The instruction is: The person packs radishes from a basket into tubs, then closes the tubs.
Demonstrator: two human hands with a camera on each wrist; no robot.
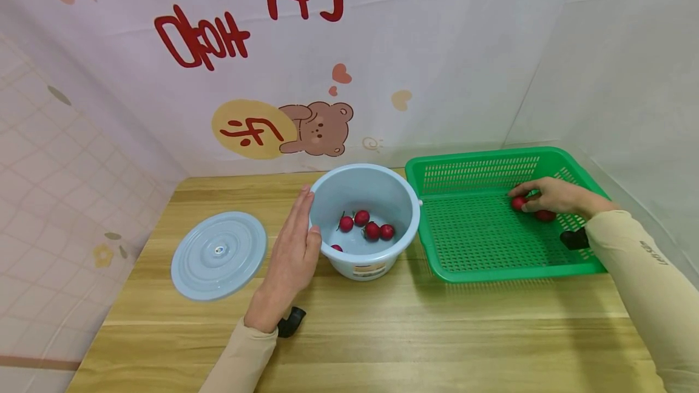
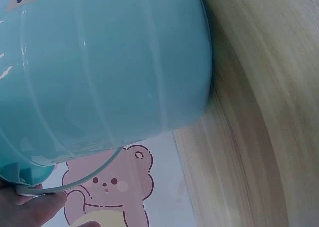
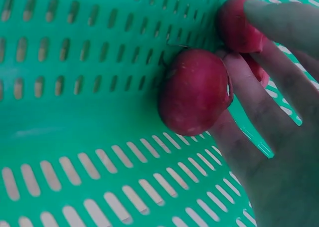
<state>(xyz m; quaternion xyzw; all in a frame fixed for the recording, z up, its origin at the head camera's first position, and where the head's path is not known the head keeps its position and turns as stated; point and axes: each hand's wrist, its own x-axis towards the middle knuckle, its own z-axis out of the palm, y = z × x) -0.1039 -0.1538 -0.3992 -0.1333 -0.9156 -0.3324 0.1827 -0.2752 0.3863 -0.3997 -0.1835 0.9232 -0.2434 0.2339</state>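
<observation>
Radishes (image 1: 372,230), round and smooth-skinned, number five visible units inside one glossy blue plastic bucket (image 1: 401,193). One rectangular green plastic basket (image 1: 475,241) with slotted walls contains at least two more; a third is possibly present, partly hidden behind the fingers. Right hand (image 1: 558,195) pinches one radish (image 1: 518,203) within the basket. Left hand (image 1: 292,253), fingers extended, rests against the bucket rim. One circular, ridged lid (image 1: 232,268) lies on the wood-grain table (image 1: 349,332).
</observation>
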